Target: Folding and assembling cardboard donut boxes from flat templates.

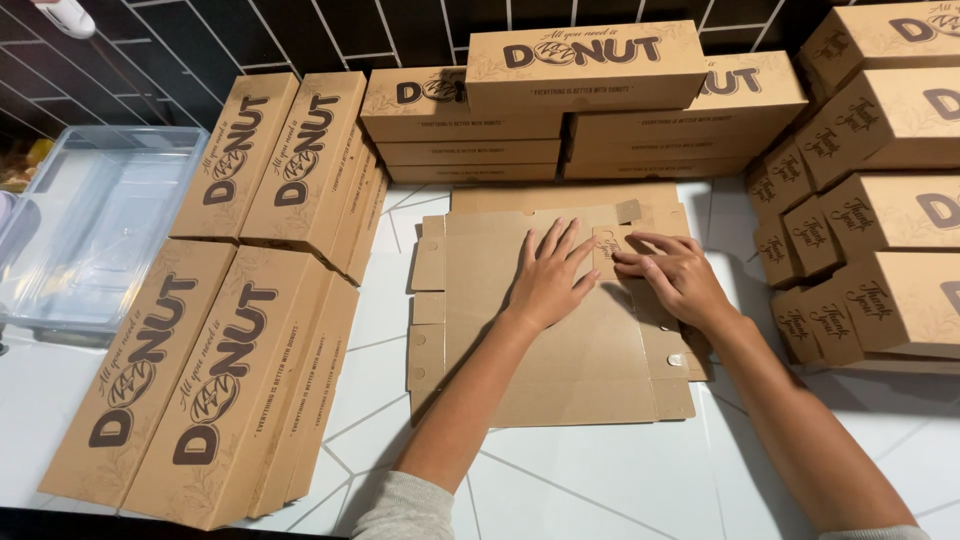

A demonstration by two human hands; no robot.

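Observation:
A flat, unfolded brown cardboard box blank (560,370) lies on the white tiled counter (620,480) in front of me. My left hand (548,278) presses flat on its middle, fingers spread. My right hand (676,274) rests just to the right, fingertips pinching a small side flap (608,246) of the blank. More flat blanks lie underneath it, their edges showing at the left and top.
Folded long brown boxes (215,370) lie in rows at the left. More stand stacked at the back (585,65) and at the right (880,210). A clear plastic tub (95,230) sits at the far left. Dark tiles cover the wall behind.

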